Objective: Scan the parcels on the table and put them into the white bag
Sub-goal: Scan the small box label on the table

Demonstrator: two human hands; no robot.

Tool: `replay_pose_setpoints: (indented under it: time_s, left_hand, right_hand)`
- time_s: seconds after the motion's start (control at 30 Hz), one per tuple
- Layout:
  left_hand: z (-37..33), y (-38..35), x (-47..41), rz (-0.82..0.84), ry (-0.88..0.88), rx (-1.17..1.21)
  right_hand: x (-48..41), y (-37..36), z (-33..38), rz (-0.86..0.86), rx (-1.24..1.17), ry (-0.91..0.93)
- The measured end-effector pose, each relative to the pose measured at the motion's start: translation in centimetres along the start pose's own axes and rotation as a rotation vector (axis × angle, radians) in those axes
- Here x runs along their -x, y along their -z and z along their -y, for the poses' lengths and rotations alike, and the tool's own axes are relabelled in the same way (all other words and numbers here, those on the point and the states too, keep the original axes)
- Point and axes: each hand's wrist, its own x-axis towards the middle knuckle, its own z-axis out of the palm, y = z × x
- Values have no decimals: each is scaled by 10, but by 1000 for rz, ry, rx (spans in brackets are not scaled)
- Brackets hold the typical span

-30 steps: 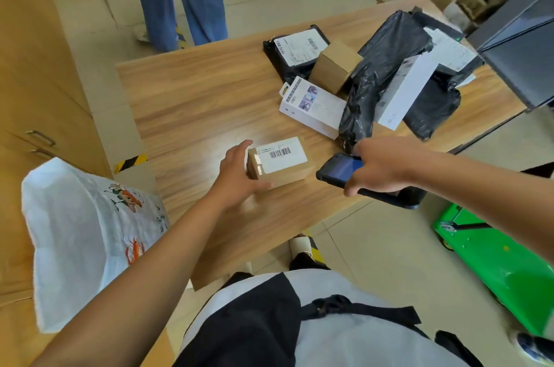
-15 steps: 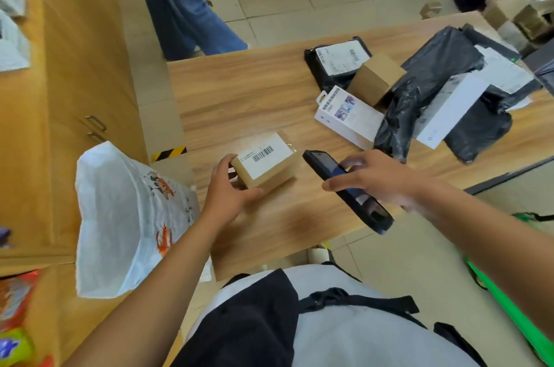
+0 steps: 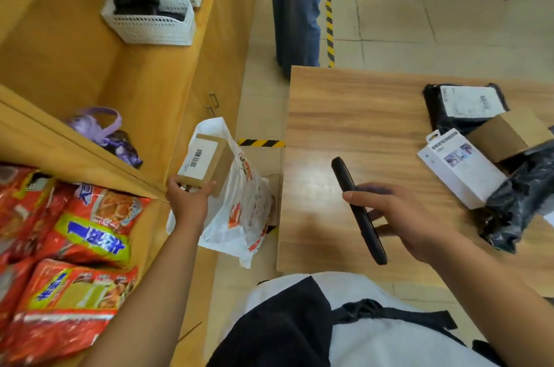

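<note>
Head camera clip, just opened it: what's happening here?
A person is sorting parcels. The left hand holds a small cardboard box with a barcode label at the mouth of the white bag, which hangs beside the table; the box is not yet released. The right hand holds a black handheld scanner over the table. A white retail box, another cardboard box and black mailer bags remain on the table.

Pale floor tiles (image 3: 419, 37) are stretching back, with black-and-yellow hazard tape (image 3: 329, 28) running across them. Light is glaring off the wood-grain table (image 3: 344, 114). Along the left, yellow wooden cabinets (image 3: 192, 72) are standing, white lattice baskets (image 3: 150, 22) sitting on top.
</note>
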Motion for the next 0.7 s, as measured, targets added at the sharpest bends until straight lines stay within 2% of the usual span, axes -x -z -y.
replay_pose_setpoints:
  time_s: [0.17, 0.3, 0.5, 0.7]
  left_hand:
    - [10, 5, -21, -84, 119, -16]
    - [15, 5, -25, -72, 150, -22]
    - [18, -5, -6, 140, 226, -170]
    - [1, -40, 28, 407, 121, -200]
  right_hand:
    - [-5, -4, -6, 8, -5, 0]
    - [-4, -6, -11, -12, -8, -20]
    - [-1, -2, -24, -19, -91, -46]
    - [9, 8, -39, 19, -290, -115]
